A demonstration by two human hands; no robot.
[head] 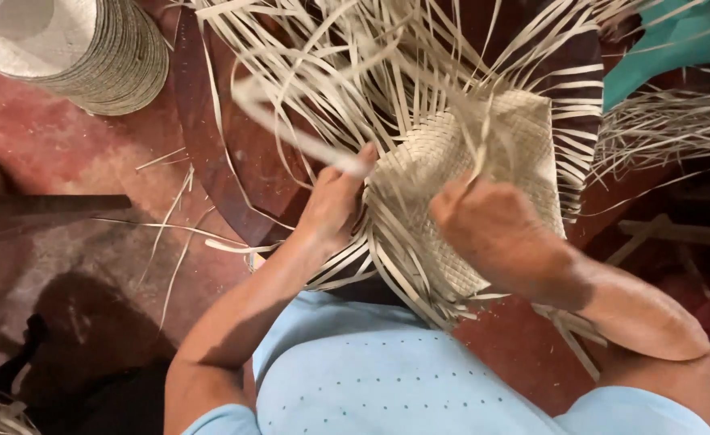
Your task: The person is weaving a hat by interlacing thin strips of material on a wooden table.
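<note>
- Weaving a straw mat [484,161], centre panel plaited, many loose strips [355,72] around it unwoven.
- Pinching one strip at mat's left edge: left hand [335,205].
- Clenched on strips atop mat: right hand [492,229].
- Stacked hats [89,56] far left of mat.

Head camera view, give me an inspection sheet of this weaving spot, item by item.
Surface: dark wooden form under the work, on a reddish floor.
Job's things: partly woven straw mat, pale, with many loose strips fanning out.
Clutter: stray strips on the floor; stack of woven straw pieces top left.
Grippers: left hand pinches a strip at the woven edge; right hand is closed on strips on the weave.
Cables: nothing seen.
Surroundings: teal cloth top right, bundle of straw beside it, wooden slats at right.
</note>
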